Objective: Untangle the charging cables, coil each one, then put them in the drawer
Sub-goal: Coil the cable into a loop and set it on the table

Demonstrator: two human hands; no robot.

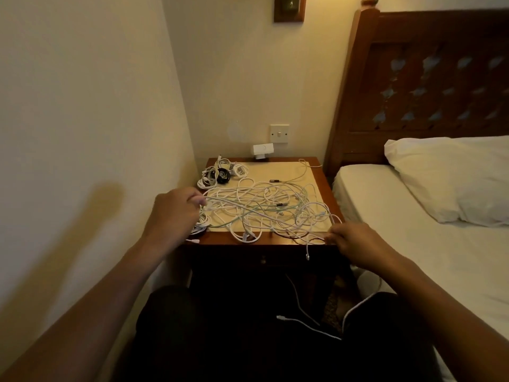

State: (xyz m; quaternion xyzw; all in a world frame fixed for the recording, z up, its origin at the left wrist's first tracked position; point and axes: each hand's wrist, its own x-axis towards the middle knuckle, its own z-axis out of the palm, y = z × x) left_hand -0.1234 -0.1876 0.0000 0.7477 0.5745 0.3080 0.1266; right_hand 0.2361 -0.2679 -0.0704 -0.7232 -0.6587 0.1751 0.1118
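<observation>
Lap (220, 340): dark cloth, nearest, below both hands. 1 white cable (308, 326) lies across it, its plug end free and its other end running up under the right wrist.

Wall (82, 92): cream, outward of the left hand.

Bed (440, 257): white sheet, outward of the right hand. A carved wooden headboard (427, 78) stands beyond it, and a white pillow (454, 175) lies past the right hand's far side.

Table (217, 240): wooden with a pale inlaid top, directly ahead of both hands.

Tangle (261, 208): many white and pale-green charging cables, loose and crossed. It spreads over the table top between the 2 hands and just beyond them, and some loops overhang the front edge.

Left hand (173, 208): fingers curled, pinching a strand at the tangle's left edge.

Right hand (355, 244): fingers curled round a white strand at the table's front right corner. A short plug end dangles just inward of it.

Coils (220, 173): small heap of wound cables, white with 1 black, beyond the left hand at the table's far left corner, just beside the tangle.

Drawer (264, 259): dark front with 1 small knob, under the table edge, between the hands and lower. It looks closed as far as the dim light shows.

Switch (279, 133): white plate on the far wall, beyond the tangle.

Adapter (263, 150): white block just below the switch, at the table's back edge.
</observation>
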